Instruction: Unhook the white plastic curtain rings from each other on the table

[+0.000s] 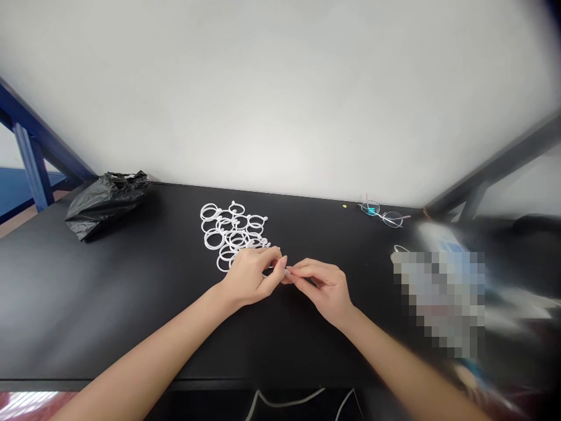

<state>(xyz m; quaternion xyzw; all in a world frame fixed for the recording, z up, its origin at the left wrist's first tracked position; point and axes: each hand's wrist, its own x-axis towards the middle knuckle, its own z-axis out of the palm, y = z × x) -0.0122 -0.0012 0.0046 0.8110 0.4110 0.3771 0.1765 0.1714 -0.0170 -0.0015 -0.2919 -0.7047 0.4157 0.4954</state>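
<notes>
My left hand (252,275) and my right hand (322,286) meet over the middle of the black table (131,292). Both are closed in a pinch on one small white piece (287,272) held between their fingertips; its shape is too small to make out. Just behind my left hand lies a cluster of several white plastic rings (232,231), flat on the table and partly covered by my fingers.
A crumpled black plastic bag (105,199) sits at the back left. A pair of glasses (381,213) lies at the back right by the white wall. A blurred-out patch (440,298) covers the right side. White cords (280,402) hang below the table's front edge.
</notes>
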